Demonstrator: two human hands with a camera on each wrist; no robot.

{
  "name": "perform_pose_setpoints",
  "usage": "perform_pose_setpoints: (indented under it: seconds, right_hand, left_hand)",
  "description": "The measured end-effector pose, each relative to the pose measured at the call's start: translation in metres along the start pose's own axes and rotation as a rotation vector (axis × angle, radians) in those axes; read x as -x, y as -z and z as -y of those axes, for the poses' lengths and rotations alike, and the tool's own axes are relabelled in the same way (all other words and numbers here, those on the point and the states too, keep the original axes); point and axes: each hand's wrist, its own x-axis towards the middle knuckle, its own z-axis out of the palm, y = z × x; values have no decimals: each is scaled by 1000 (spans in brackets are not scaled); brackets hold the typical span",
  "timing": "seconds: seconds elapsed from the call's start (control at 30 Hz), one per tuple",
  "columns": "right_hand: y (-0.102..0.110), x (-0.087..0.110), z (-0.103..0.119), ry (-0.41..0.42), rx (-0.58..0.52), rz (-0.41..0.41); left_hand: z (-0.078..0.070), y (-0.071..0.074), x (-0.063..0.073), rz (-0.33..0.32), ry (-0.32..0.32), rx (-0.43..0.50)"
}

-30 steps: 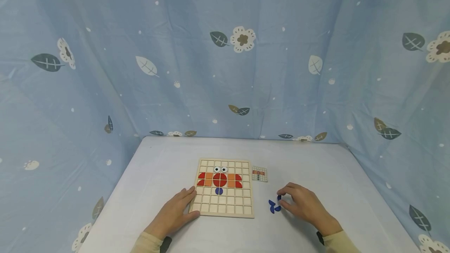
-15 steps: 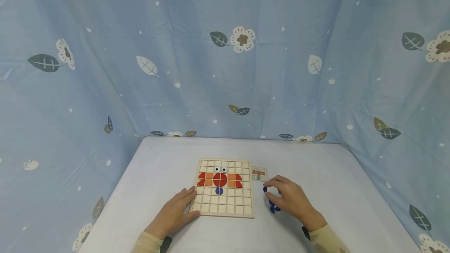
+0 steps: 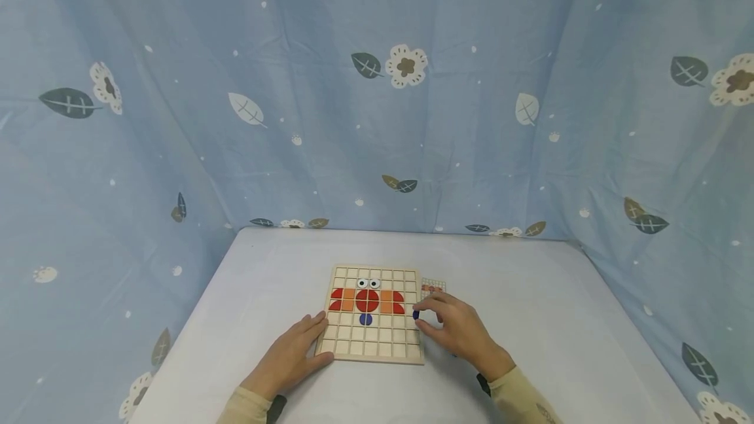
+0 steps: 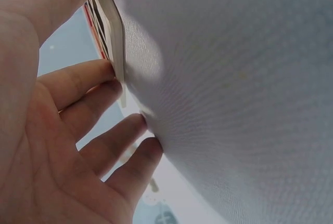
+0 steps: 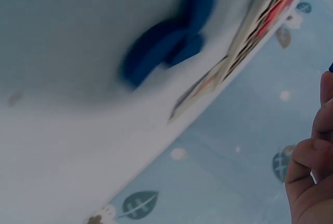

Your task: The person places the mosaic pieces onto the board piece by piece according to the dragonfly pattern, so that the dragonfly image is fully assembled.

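Note:
A square wooden grid board (image 3: 385,350) lies on the white table. Its cells bear red and orange pieces, two eye pieces (image 3: 368,284) and a blue disc of two halves (image 3: 366,319). My left hand (image 3: 288,358) rests against the board's near left corner, its fingers and thumb touching the frame (image 4: 117,31). Between thumb and fingertips, my right hand (image 3: 462,332) pinches a blue half-round piece (image 3: 415,314) at the board's right edge. Several loose blue pieces (image 5: 161,42) show blurred in the right wrist view; the right hand mostly covers them in the head view.
A small pattern card (image 3: 433,285) lies beside the board's right edge, partly covered by the right hand. A blue curtain (image 3: 377,123) with leaves and flowers hangs behind and at both sides of the white table (image 3: 530,293).
My right hand has lifted the blue half-round piece off the loose pieces and carried it left to the board's right edge. The left hand stays on the board.

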Motion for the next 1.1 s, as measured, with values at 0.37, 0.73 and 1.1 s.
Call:
perform_pose_setpoints:
  seconds: [0.37, 0.73, 1.1]
  right_hand:
    - [-17, -22, 24, 140, -49, 49]
    - [-35, -36, 28, 172, -1, 192]
    - [-48, -53, 47, 183, 31, 329]
  left_hand:
    - [1, 1, 0, -21, -23, -4]
    - [1, -1, 0, -16, -16, -7]
    - [0, 2, 0, 0, 8, -1]
